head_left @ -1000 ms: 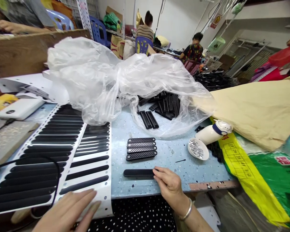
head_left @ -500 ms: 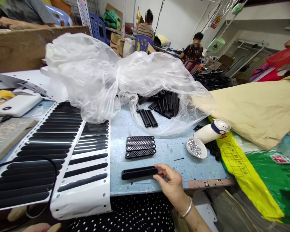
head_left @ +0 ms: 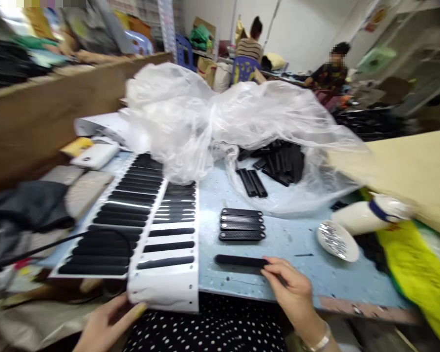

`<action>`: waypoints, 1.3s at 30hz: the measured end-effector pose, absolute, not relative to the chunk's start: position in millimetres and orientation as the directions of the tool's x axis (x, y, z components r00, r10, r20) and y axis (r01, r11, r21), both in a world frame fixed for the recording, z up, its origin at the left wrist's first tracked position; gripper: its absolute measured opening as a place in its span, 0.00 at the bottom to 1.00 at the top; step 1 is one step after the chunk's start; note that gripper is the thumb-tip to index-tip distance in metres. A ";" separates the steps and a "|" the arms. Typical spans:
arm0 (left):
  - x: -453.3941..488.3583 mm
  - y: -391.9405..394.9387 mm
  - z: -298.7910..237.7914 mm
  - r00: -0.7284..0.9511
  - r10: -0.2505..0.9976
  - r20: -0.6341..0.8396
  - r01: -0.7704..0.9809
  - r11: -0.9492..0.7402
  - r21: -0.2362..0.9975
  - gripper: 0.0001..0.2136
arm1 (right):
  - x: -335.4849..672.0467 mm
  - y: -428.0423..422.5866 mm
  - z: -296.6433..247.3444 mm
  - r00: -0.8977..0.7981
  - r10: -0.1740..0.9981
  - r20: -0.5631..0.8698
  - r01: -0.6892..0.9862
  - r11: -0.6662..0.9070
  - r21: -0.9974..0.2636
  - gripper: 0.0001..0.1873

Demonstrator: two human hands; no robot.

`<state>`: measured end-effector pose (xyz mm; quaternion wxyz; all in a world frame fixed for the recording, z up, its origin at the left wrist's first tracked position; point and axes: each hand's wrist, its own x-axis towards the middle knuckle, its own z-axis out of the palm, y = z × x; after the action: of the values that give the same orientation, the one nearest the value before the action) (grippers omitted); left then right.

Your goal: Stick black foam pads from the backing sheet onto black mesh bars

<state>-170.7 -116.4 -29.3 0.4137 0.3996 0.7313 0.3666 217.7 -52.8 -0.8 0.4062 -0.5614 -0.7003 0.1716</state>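
A slim black bar with rounded ends (head_left: 238, 260) lies low over the blue speckled tabletop, and my right hand (head_left: 291, 288) pinches its right end between thumb and fingers. Just beyond it sits a neat row of black textured bars (head_left: 242, 225) with silver rivets at the ends. My left hand (head_left: 108, 320) is at the lower left, thumb and fingers apart, by the curled near edge of a white sheet (head_left: 163, 296) bearing black strips (head_left: 165, 264). Whether it touches the sheet I cannot tell. The left thumb tip looks yellowish.
A clear plastic bag (head_left: 271, 112) spills more black bars (head_left: 282, 164). On the right are a bowl of silver rivets (head_left: 337, 239), a white bottle (head_left: 366, 215) and a small dark pin (head_left: 303, 254). A black cable (head_left: 58, 244) crosses the left side. Two people sit farther back.
My left hand has risen into view beside the sheet. My right hand still holds the bar, now turned with a plain flat face showing. The camera view has swung left.
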 end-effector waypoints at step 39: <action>-136.6 -101.5 21.9 -0.069 0.903 -0.425 -0.451 0.352 0.820 0.10 | 18.7 -35.8 15.6 -0.497 0.864 0.075 0.151 0.171 -0.974 0.09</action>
<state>-136.6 -101.5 21.9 0.6454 0.2217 0.5093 0.5243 18.7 -35.8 15.6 0.3386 -0.3698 -0.6862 0.5270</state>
